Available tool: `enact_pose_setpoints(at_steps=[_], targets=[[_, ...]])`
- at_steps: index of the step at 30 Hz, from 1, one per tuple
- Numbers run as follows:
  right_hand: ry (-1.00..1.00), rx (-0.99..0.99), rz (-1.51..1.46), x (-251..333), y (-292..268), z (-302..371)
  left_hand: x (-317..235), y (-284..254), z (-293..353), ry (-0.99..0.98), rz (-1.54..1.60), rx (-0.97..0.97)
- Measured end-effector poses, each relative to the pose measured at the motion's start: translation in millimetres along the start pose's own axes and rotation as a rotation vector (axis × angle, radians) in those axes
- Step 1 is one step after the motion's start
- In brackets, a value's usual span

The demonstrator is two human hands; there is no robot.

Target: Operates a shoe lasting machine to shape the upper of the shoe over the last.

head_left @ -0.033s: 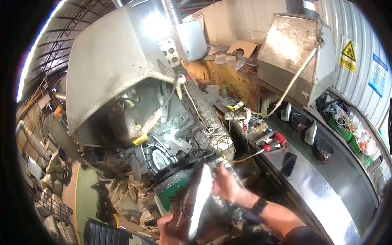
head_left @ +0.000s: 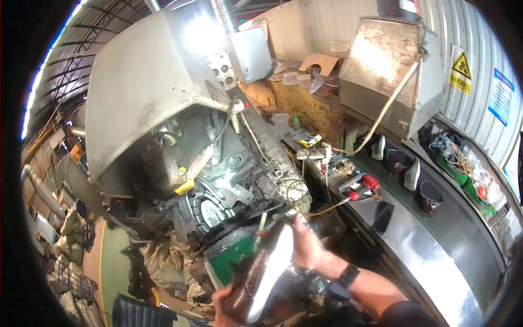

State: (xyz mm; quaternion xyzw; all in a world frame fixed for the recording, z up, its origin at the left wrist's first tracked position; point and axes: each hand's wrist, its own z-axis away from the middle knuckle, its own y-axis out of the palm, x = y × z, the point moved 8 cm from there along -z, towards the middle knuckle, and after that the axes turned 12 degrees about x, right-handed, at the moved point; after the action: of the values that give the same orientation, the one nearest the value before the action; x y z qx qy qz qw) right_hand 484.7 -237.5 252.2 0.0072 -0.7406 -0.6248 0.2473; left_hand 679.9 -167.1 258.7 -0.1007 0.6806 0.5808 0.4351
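A brown shoe with a white sole [head_left: 271, 279] is held tilted in front of me at the bottom centre, its sole turned toward the right. My left hand [head_left: 222, 306] is closed round the lower end of the shoe, beside the dark brown upper. My right hand [head_left: 306, 248], with a dark watch on the wrist, grips the upper end, its thumb along the sole's edge. Just beyond the shoe is a machine under a large grey hood [head_left: 147, 82], with a round ridged metal part [head_left: 210, 211] and a yellow-tipped piece [head_left: 186, 187].
A conveyor belt [head_left: 457, 218] on the right carries upright shoes [head_left: 412, 174] and dark cups [head_left: 430, 197]. A phone [head_left: 383, 217] and a red power tool [head_left: 366, 186] lie along its near side. Cloth sacks [head_left: 163, 261] and a black chair [head_left: 139, 313] stand lower left.
My right hand has closed on the shoe's upper end, where its fingers were blurred beside it before. The shoe has shifted slightly right and turned a little.
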Motion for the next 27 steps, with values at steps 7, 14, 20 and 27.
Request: enact_pose_setpoints(at_steps=[7,14,20,27], targets=[[-0.242,-0.2,0.163,44,-12,84,60,21,-23,-0.563,0.625,0.344],[-0.43,-0.547,0.259,59,-18,217,135,69,-16,-1.138,0.926,0.41],[-0.742,-0.781,0.426,74,-16,360,205,137,13,-1.278,0.442,0.706],[-1.1,-1.409,1.025,152,31,563,295,136,-30,-1.251,-0.387,0.7]])
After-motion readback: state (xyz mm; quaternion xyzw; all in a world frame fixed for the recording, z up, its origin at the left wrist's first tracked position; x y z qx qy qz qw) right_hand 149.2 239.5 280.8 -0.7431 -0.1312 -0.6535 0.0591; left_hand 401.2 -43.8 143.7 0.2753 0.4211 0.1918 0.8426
